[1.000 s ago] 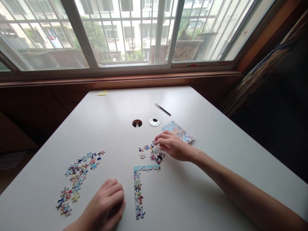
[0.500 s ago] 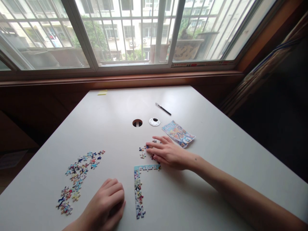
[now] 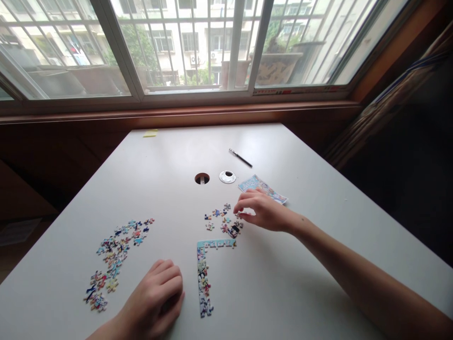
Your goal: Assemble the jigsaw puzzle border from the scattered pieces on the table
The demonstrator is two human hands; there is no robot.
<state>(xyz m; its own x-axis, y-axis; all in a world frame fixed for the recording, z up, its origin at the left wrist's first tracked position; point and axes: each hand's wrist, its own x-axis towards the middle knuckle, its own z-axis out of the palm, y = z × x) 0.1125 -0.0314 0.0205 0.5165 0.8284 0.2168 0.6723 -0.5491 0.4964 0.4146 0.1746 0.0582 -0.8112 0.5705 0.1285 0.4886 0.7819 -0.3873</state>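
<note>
My right hand [image 3: 260, 210] hovers at the right side of a small group of loose jigsaw pieces [image 3: 216, 213]. Its thumb and forefinger are apart in a curve above the pieces, and no piece shows between them. Below that group lies a joined puzzle border in an L shape [image 3: 203, 278], with a light blue top strip and a colourful left strip. My left hand [image 3: 155, 295] rests on the table left of the border, fingers curled in, with nothing visible in it. Further left, many loose jigsaw pieces [image 3: 115, 252] lie in a long curved pile.
A colourful picture sheet [image 3: 253, 182] lies behind my right hand, partly covered by it. Beyond are a black pen [image 3: 240, 158], a round silver cap [image 3: 227, 177] and a cable hole [image 3: 202, 178] in the white table [image 3: 170, 160]. Yellow tape [image 3: 150, 133] marks the far edge.
My right hand has lifted and shifted right and away from me, uncovering the small group of pieces and covering part of the picture sheet. My left hand stays in place.
</note>
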